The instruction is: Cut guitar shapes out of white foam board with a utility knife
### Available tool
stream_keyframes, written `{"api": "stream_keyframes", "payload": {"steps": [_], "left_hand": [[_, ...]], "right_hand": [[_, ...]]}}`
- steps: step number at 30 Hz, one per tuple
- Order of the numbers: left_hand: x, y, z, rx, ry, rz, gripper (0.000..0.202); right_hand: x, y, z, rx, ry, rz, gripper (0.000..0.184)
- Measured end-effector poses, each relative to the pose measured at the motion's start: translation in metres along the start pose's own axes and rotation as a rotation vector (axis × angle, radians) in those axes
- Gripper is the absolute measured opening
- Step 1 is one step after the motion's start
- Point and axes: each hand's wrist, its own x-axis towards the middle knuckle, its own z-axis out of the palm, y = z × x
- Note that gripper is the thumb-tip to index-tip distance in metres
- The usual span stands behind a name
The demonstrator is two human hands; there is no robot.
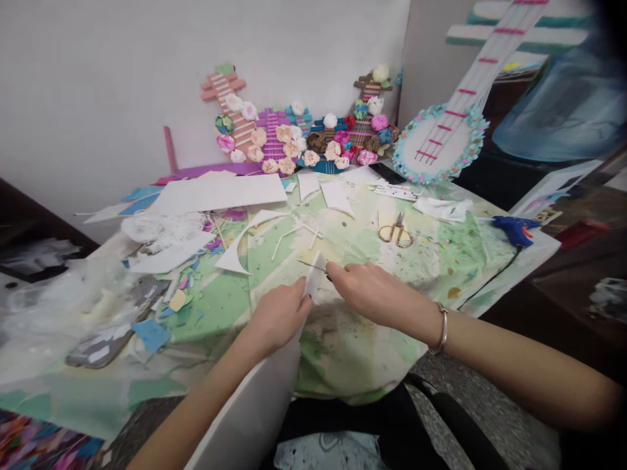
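Note:
My left hand [281,313] is closed on the upper part of a long white board [264,405], which slants down toward my lap. Its narrow top end [314,273] sticks up past my fingers. In my right hand [365,287] is a craft knife [313,266], its thin blade pointing left across the top of the board; the fist hides most of its handle. Whether the blade touches the board I cannot tell. Gold-handled scissors [396,232] lie beyond my right hand. Thin white strips [287,241] and a curved white offcut [245,245] lie past the board.
Flower-trimmed model instruments [279,140] line the wall, with a large blue-edged one [441,143] at right. A blue glue gun [514,230] and its cord lie on the right. White sheets [220,192], scraps, a grey pouch [112,326] and clear plastic [53,307] cover the left.

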Motion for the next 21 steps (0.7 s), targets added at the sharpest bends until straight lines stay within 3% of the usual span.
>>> {"api": "stream_keyframes", "payload": {"steps": [10, 21], "left_hand": [[0.0020, -0.0010, 0.0044, 0.068, 0.014, 0.004, 0.027], [0.0009, 0.0037, 0.0015, 0.040, -0.005, -0.017, 0.029]], "right_hand": [[0.0060, -0.0031, 0.0038, -0.033, 0.032, -0.043, 0.020], [0.0054, 0.0011, 0.0058, -0.030, -0.018, -0.041, 0.017]]}}
